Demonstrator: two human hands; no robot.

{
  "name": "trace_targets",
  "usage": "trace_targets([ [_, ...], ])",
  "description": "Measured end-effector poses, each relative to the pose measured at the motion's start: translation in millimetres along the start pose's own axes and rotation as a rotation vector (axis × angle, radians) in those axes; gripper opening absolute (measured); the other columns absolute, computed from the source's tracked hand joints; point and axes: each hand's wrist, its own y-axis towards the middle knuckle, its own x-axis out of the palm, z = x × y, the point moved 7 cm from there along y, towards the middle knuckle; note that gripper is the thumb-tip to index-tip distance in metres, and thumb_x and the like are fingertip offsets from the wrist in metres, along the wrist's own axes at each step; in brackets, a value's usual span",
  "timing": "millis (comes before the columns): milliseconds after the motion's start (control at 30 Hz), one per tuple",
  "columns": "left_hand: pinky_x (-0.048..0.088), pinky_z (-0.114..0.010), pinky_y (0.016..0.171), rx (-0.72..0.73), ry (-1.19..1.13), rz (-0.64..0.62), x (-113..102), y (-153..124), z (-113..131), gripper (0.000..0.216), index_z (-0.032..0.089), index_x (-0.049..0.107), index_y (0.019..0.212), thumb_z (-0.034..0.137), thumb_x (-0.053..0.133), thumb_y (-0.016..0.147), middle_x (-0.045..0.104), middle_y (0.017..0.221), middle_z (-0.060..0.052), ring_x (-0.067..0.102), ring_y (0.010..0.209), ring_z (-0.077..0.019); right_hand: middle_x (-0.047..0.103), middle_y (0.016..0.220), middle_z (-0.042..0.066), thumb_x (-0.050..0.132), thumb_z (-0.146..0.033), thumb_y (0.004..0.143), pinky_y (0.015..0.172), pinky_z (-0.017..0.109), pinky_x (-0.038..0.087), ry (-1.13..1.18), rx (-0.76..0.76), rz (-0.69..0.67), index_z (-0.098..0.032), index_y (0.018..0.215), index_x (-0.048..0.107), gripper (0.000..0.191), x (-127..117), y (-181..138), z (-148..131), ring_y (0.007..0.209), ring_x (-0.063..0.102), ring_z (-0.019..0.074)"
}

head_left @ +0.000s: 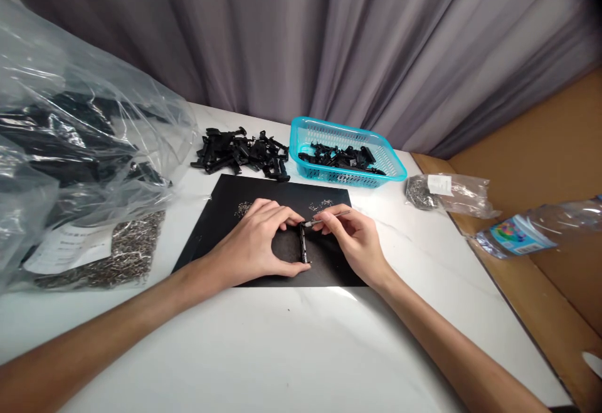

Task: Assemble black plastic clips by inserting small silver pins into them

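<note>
A person's two bare hands work over a black mat (263, 188) on a white, marble-patterned desk (291, 344). Taking the slim black part (303, 245) as the clock's centre, it stands lengthwise from 12 to 6 just above the mat. The left hand (256, 237) reaches in from 8 o'clock, its fingers curved in a C that holds the part by its ends, thumb at 6, fingertips near 12. The right hand (355, 237), coming from 4 o'clock, pinches a thin metal tool (339, 213), fingers close together, its tip at the part's upper end. Tiny metal pieces lie scattered on the mat at 10 (243, 209) and 1. Farther out, a heap of black parts (244, 153) sits at 11 and a blue basket (348, 129) with more at 1. A small clear bag (423, 193) lies at 2, a plastic bottle (522, 234) at 3, a bag of metal pieces (136, 247) at 9, and a large clear bag (141, 90) at 10.
</note>
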Motion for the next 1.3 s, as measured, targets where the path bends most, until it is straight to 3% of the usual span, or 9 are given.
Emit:
trace_targets([
  [800, 0.047, -0.041, 0.091, -0.021, -0.025, -0.028, 1.5, 2.8, 2.0, 0.053, 0.022, 0.067, 0.104, 0.047, 0.089, 0.062, 0.068, 0.096, -0.003, 0.056, 0.101, -0.0274, 0.077, 0.084, 0.006, 0.068, -0.049, 0.096, 0.07, 0.032, 0.06, 0.035, 0.068, -0.071, -0.019, 0.089, 0.077, 0.032, 5.2, 0.7, 0.5, 0.071, 0.07, 0.0177],
  [1000, 0.045, -0.042, 0.094, 0.007, 0.022, -0.004, -0.4, -1.0, 2.0, 0.054, 0.023, 0.065, 0.109, 0.048, 0.087, 0.066, 0.07, 0.099, -0.003, 0.057, 0.104, -0.0285, 0.062, 0.085, 0.004, 0.041, -0.042, 0.11, 0.08, 0.033, 0.051, -0.267, -0.149, 0.183, -0.022, 0.079, 0.058, 0.04, -20.9, -0.6, -25.2, 0.082, 0.06, 0.0173],
  [1067, 0.044, -0.043, 0.096, 0.02, 0.033, -0.003, -1.0, -2.2, 3.0, 0.055, 0.022, 0.064, 0.11, 0.048, 0.087, 0.067, 0.069, 0.101, -0.004, 0.057, 0.104, -0.0287, 0.059, 0.083, 0.003, 0.034, -0.037, 0.112, 0.076, 0.033, 0.049, -0.337, -0.158, 0.127, -0.023, 0.08, 0.052, 0.039, -15.6, -3.2, -26.9, 0.078, 0.057, 0.0168],
  [1167, 0.043, -0.045, 0.098, 0.006, 0.044, -0.001, -2.2, -3.8, 2.6, 0.054, 0.022, 0.062, 0.11, 0.046, 0.086, 0.069, 0.068, 0.106, -0.005, 0.057, 0.106, -0.0293, 0.061, 0.086, 0.005, 0.037, -0.032, 0.111, 0.074, 0.033, 0.05, -0.502, -0.179, -0.049, -0.022, 0.09, 0.056, 0.029, 9.8, -12.8, -25.0, 0.08, 0.059, 0.0191],
  [1233, 0.044, -0.044, 0.097, -0.043, 0.04, 0.018, -4.1, -5.0, -0.5, 0.05, 0.023, 0.06, 0.114, 0.037, 0.083, 0.073, 0.067, 0.11, -0.005, 0.057, 0.107, -0.0289, 0.065, 0.098, 0.01, 0.054, -0.038, 0.104, 0.076, 0.038, 0.051, -0.701, -0.264, -0.042, -0.021, 0.098, 0.061, 0.02, 24.8, -21.6, -27.9, 0.088, 0.061, 0.0243],
  [1300, 0.045, -0.043, 0.095, -0.085, 0.033, 0.049, -6.8, -6.6, -3.0, 0.05, 0.023, 0.057, 0.117, 0.027, 0.081, 0.073, 0.065, 0.113, -0.004, 0.058, 0.107, -0.028, 0.069, 0.094, 0.01, 0.057, -0.035, 0.102, 0.071, 0.039, 0.051, -0.801, -0.307, -0.019, -0.02, 0.098, 0.064, 0.017, 36.4, -28.0, -28.6, 0.085, 0.061, 0.0265],
])
